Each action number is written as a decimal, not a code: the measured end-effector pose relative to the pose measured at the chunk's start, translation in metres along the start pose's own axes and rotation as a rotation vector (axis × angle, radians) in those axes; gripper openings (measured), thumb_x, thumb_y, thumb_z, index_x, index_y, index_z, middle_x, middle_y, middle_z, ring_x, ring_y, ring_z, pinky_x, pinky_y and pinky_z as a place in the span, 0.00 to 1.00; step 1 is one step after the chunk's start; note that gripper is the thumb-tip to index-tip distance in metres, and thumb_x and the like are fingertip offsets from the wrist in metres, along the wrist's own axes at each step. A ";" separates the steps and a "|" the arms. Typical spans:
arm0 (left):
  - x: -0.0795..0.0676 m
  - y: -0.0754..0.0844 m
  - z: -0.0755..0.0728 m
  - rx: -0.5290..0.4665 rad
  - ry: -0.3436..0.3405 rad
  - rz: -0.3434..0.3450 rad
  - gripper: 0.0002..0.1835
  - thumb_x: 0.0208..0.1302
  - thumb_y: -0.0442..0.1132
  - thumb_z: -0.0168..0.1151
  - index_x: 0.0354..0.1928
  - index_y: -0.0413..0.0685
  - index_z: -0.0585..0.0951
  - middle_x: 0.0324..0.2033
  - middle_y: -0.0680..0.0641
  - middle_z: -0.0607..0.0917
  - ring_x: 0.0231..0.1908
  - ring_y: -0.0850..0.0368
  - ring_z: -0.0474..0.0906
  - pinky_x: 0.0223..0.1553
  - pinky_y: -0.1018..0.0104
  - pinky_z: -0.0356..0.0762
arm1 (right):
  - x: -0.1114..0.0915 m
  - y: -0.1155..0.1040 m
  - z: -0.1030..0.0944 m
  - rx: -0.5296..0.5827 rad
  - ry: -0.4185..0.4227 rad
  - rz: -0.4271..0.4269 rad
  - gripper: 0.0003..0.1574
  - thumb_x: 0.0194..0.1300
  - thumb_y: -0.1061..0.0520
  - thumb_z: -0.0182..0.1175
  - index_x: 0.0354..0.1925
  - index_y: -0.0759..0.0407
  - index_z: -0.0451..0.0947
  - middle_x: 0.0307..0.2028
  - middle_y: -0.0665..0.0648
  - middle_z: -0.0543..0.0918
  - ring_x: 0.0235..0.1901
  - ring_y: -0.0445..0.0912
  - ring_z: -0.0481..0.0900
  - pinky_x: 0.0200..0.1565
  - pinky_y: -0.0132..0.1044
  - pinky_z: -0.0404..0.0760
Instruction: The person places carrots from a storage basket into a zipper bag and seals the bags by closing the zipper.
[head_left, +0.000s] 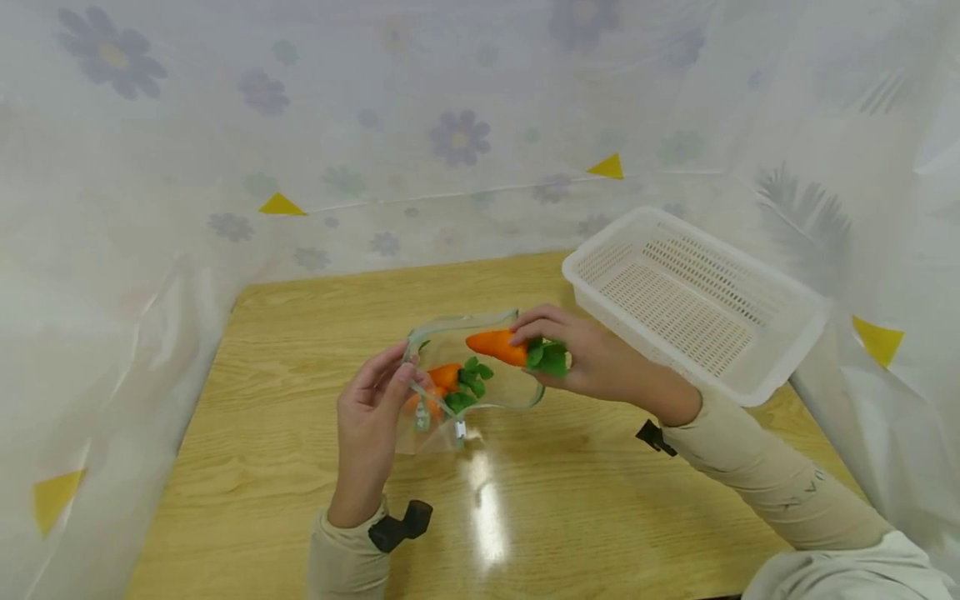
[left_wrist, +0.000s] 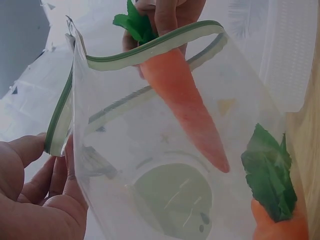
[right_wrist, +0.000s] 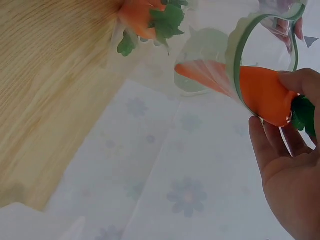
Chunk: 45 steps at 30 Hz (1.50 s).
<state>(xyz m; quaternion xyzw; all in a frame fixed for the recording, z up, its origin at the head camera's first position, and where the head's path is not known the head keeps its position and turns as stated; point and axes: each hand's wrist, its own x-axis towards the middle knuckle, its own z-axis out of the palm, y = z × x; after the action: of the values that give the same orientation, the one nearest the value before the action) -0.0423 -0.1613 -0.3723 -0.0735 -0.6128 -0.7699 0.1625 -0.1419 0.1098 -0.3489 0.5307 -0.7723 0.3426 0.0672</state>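
Note:
My left hand (head_left: 378, 408) pinches the green-edged rim of a clear zip bag (left_wrist: 125, 120) and holds its mouth apart. Between the thumb and fingers of my right hand (head_left: 592, 354) is a toy carrot (head_left: 497, 345), gripped near its leafy green top. Its orange tip points left and reaches through the bag's mouth, as both wrist views show. Deeper in the bag lie other orange carrots (head_left: 444, 379) with green leaves; how many is hard to tell through the plastic. A pale green printed patch (left_wrist: 172, 200) shows on the bag's side.
A white perforated plastic basket (head_left: 686, 292) stands at the right rear of the wooden table (head_left: 277, 400), close to my right forearm. Pale flower-printed sheeting (head_left: 360, 108) surrounds the table at the back and sides, with yellow triangles (head_left: 282, 205) on it.

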 end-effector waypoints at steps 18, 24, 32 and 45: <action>-0.002 0.003 0.004 0.025 0.007 -0.006 0.15 0.65 0.30 0.55 0.53 0.33 0.75 0.40 0.42 0.81 0.37 0.53 0.79 0.43 0.61 0.81 | -0.009 -0.005 -0.001 0.034 0.128 -0.102 0.25 0.54 0.65 0.65 0.51 0.57 0.74 0.49 0.56 0.75 0.49 0.46 0.73 0.50 0.33 0.75; -0.002 0.004 0.004 0.040 -0.011 0.011 0.15 0.66 0.30 0.55 0.53 0.33 0.75 0.38 0.37 0.80 0.37 0.51 0.79 0.42 0.60 0.82 | -0.017 -0.002 -0.005 0.013 0.189 -0.059 0.20 0.56 0.66 0.63 0.48 0.59 0.76 0.48 0.56 0.76 0.49 0.47 0.74 0.50 0.34 0.75; 0.000 0.006 0.006 0.080 -0.007 0.003 0.15 0.65 0.32 0.56 0.53 0.36 0.77 0.37 0.39 0.81 0.37 0.50 0.79 0.41 0.61 0.82 | -0.026 0.001 -0.010 0.032 0.292 0.065 0.22 0.54 0.75 0.61 0.48 0.62 0.76 0.45 0.56 0.78 0.44 0.47 0.76 0.44 0.38 0.80; 0.014 0.015 0.013 0.134 -0.068 0.013 0.15 0.65 0.36 0.57 0.53 0.41 0.78 0.40 0.40 0.82 0.39 0.49 0.79 0.43 0.61 0.81 | -0.027 0.013 -0.009 0.256 0.162 0.284 0.26 0.68 0.70 0.47 0.64 0.63 0.63 0.59 0.61 0.69 0.54 0.55 0.70 0.48 0.40 0.78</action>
<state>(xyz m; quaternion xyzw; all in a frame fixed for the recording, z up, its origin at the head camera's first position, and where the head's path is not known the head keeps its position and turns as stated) -0.0515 -0.1535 -0.3505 -0.0927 -0.6678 -0.7229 0.1511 -0.1436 0.1388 -0.3606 0.3914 -0.7818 0.4853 0.0120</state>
